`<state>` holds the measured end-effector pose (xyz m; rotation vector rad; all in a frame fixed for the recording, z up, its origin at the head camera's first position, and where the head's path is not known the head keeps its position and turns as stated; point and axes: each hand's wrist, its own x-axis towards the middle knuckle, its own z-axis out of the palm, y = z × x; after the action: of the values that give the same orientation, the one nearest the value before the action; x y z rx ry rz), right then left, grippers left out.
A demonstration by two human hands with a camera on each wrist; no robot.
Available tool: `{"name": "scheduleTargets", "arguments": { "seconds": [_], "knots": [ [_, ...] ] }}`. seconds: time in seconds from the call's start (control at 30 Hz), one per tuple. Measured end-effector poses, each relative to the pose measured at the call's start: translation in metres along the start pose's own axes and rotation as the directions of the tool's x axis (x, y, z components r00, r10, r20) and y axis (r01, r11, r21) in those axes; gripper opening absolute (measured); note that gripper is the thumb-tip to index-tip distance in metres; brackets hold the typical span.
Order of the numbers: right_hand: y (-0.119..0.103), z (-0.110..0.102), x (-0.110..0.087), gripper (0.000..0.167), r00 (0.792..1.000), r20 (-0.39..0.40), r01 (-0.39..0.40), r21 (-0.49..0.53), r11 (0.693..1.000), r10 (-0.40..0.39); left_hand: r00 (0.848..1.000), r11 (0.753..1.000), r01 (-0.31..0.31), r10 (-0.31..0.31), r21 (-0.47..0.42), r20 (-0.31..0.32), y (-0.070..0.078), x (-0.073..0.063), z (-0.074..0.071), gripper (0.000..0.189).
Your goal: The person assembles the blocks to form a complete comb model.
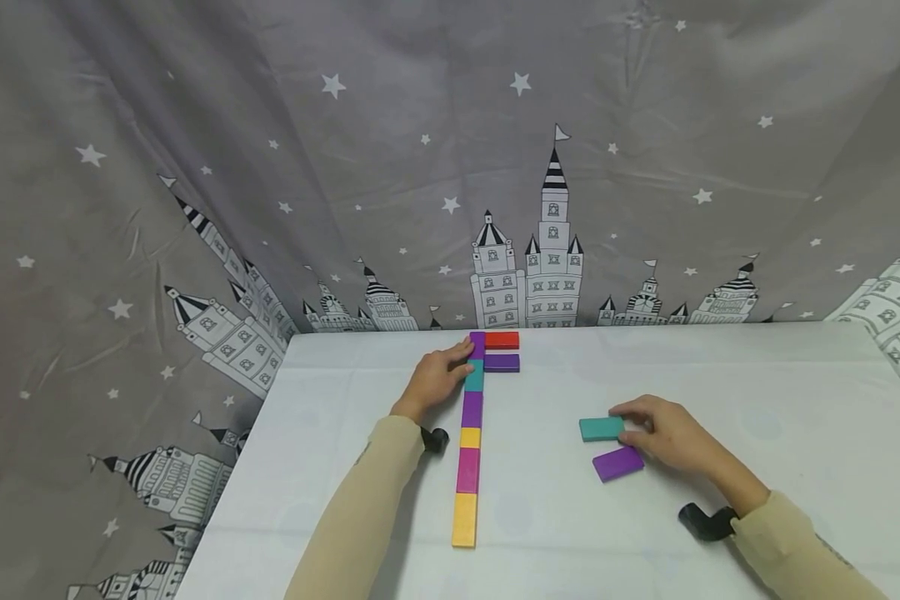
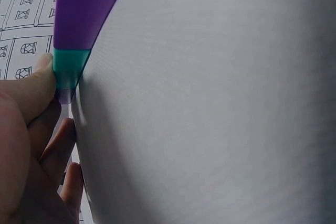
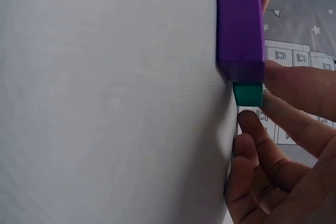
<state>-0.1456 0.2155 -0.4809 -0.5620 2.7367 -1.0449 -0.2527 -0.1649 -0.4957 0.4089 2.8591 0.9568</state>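
Observation:
In the head view my left hand (image 1: 431, 379) is beside the far end of a straight row of coloured blocks. Its fingertips touch the far purple block (image 1: 477, 345) and the teal block (image 1: 474, 376) that follows it. My right hand (image 1: 663, 429) pinches a loose teal block (image 1: 602, 429) between thumb and forefinger at its right end. Just nearer to me, a loose purple block (image 1: 618, 464) lies at a slant. The right wrist view shows that purple block (image 3: 240, 22) partly hiding the teal one (image 3: 248, 94).
Nearer in the row are a purple block (image 1: 472, 409), a small yellow block (image 1: 470, 437), a magenta block (image 1: 468, 471) and a yellow-orange block (image 1: 464, 521). A red block (image 1: 502, 340) and a dark purple block (image 1: 502, 363) stick out rightward from its far end. A grey castle-print curtain (image 1: 390, 125) borders the white table (image 1: 757, 375).

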Motion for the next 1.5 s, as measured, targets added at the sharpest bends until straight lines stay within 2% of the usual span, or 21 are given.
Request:
{"name": "scheduleTargets", "arguments": {
  "seconds": [0.27,0.67,0.9,1.13,1.5],
  "knots": [
    [0.000,-0.002,0.004,0.038,1.000,0.016,0.011,-0.010,1.000,-0.011,1.000,1.000,0.001,-0.001,0.007,0.001,-0.001,0.001,0.001,0.050],
    [-0.006,-0.002,0.009,0.033,0.999,0.032,-0.004,-0.046,0.999,0.005,1.000,1.000,-0.015,0.015,0.009,-0.011,-0.003,0.001,0.002,0.050],
    [-0.008,-0.002,0.009,0.033,0.999,-0.009,0.031,-0.023,0.999,-0.031,0.999,1.000,-0.030,0.030,0.009,-0.016,-0.002,-0.001,0.001,0.050],
    [-0.014,0.003,0.015,0.032,0.996,-0.048,0.077,-0.005,0.997,-0.077,1.000,1.000,-0.007,0.007,0.006,-0.008,0.000,-0.001,0.001,0.050],
    [-0.028,0.012,0.027,0.031,0.991,-0.087,0.102,0.009,0.995,-0.100,1.000,1.000,-0.003,0.003,0.000,-0.007,0.000,-0.001,0.001,0.050]
  ]
}}
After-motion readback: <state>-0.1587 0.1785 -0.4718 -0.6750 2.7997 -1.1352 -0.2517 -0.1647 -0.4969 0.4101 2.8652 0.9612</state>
